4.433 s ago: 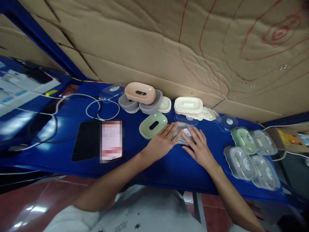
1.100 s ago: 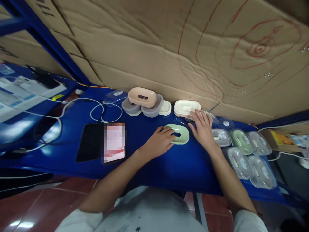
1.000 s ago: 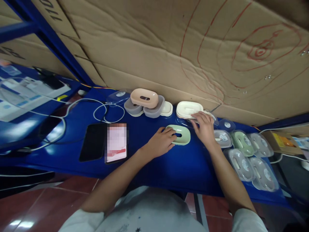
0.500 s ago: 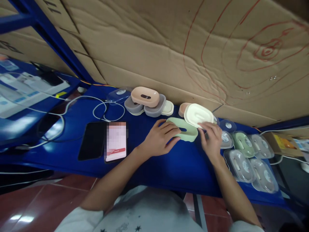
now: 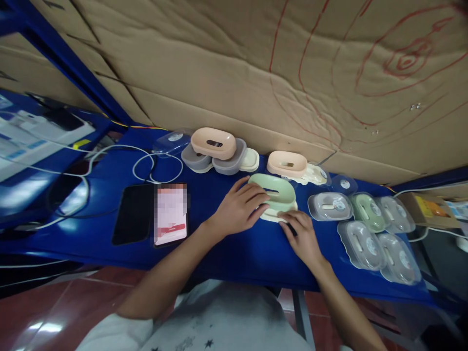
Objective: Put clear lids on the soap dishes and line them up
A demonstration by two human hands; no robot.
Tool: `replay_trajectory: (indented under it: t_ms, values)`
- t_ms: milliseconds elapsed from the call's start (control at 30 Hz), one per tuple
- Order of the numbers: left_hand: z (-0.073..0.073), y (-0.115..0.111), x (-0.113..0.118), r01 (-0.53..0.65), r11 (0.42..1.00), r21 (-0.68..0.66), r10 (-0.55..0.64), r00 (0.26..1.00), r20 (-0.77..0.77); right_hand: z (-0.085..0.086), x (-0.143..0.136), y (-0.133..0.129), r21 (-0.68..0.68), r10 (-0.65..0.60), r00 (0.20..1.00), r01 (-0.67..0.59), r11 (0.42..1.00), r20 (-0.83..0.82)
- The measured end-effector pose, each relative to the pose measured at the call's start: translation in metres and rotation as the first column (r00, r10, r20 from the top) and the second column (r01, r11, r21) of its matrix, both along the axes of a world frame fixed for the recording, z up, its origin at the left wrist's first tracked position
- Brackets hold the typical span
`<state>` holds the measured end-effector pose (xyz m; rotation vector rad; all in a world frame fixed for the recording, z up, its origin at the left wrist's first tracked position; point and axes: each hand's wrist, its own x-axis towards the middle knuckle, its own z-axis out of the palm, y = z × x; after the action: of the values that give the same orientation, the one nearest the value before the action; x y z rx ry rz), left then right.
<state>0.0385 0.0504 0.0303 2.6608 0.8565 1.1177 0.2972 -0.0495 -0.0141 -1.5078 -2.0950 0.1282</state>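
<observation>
A green oval dish (image 5: 283, 190) with a slot in its bottom stands tilted over a cream tray (image 5: 272, 214), in front of me. Its left side is between the fingers and thumb of my left hand (image 5: 241, 207). My right hand (image 5: 300, 233) pinches the front right edge of the cream tray, which lies partly under the dish. Behind them a peach dish (image 5: 287, 162) sits near the cardboard wall. To the left, another peach dish (image 5: 213, 141) rests on top of grey dishes (image 5: 230, 165).
Several clear-lidded dishes (image 5: 361, 246) cover the table's right end. On the left lie a dark tablet (image 5: 132, 214), a lit phone (image 5: 171, 214) and a white cable (image 5: 120, 147). Cardboard (image 5: 204, 73) walls the back; an open box (image 5: 431, 212) is far right.
My right hand has brought the cream tray down and toward me, under the green dish. The peach dish behind it now shows fully. The view has shifted slightly.
</observation>
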Motion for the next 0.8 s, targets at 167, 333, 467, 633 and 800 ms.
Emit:
replay_trajectory:
  t_ms: [167, 333, 467, 633, 800]
  values:
    - [-0.011, -0.004, 0.009, 0.076, 0.996, -0.055, -0.082, 0.99, -0.111, 0.013, 0.007, 0.002, 0.202, -0.114, 0.978, 0.149, 0.968, -0.175]
    - [-0.008, -0.008, 0.007, 0.09, 0.996, -0.023, -0.092, 0.966, -0.243, 0.028, 0.021, 0.014, 0.154, -0.044, 0.999, 0.043, 0.987, 0.006]
    - [-0.008, -0.008, 0.007, 0.105, 0.994, 0.022, -0.091, 0.931, -0.353, 0.02, 0.017, 0.031, -0.101, 0.27, 0.934, -0.252, 0.962, 0.234]
    - [-0.007, -0.006, 0.006, 0.104, 0.991, -0.084, -0.131, 0.886, -0.444, -0.002, 0.009, 0.038, -0.106, 0.325, 0.926, -0.31, 0.945, 0.193]
    - [-0.004, -0.011, 0.003, 0.069, 0.989, -0.128, -0.125, 0.85, -0.511, -0.006, 0.007, 0.034, -0.059, 0.359, 0.923, -0.354, 0.933, 0.136]
